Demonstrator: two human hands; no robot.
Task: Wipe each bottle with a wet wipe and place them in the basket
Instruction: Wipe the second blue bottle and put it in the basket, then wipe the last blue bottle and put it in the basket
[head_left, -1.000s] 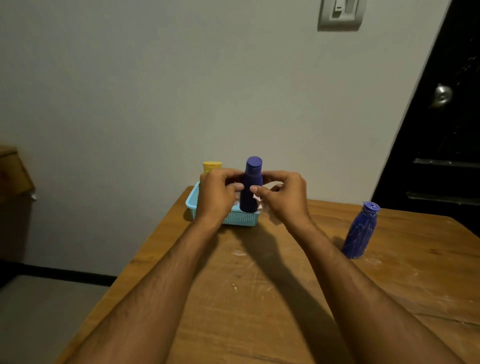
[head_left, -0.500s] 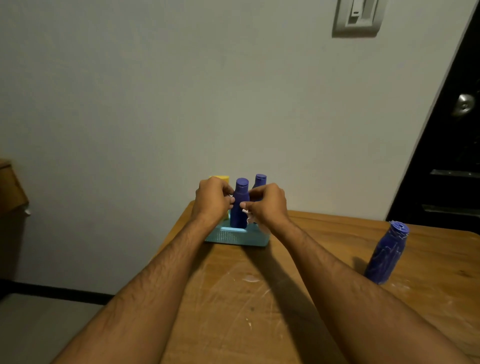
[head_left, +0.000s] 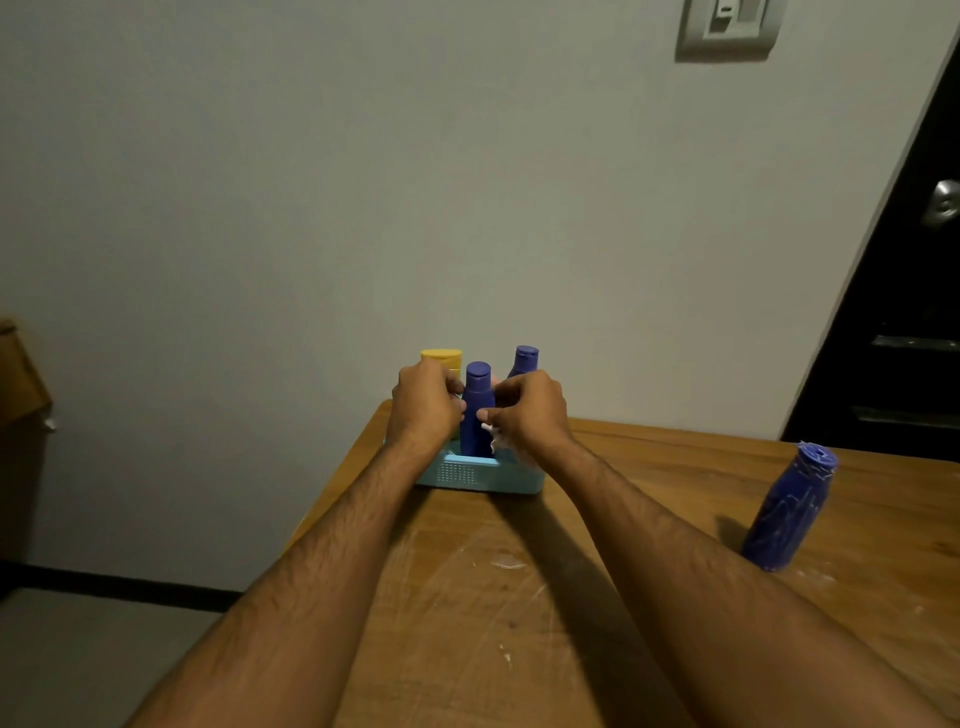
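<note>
We gripped the bottle (head_left: 477, 415) upright in the basket (head_left: 478, 475) with both hands, left (head_left: 423, 402) and right (head_left: 527, 413); the right also held the wipe (head_left: 493, 439).

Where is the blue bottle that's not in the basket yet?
In the head view, the lone blue bottle stands on the wooden table at the right, near the dark door, well apart from the light-blue basket.

Single head-worn view, wide-angle, looking forward and slightly down along both forearms. Table (head_left: 623, 597) fills the lower right of frame; wall (head_left: 363, 182) takes the upper two thirds; dark door (head_left: 914, 312) at right edge. Basket (head_left: 483, 475) sits mid-frame at arm's reach. No second view.
</note>
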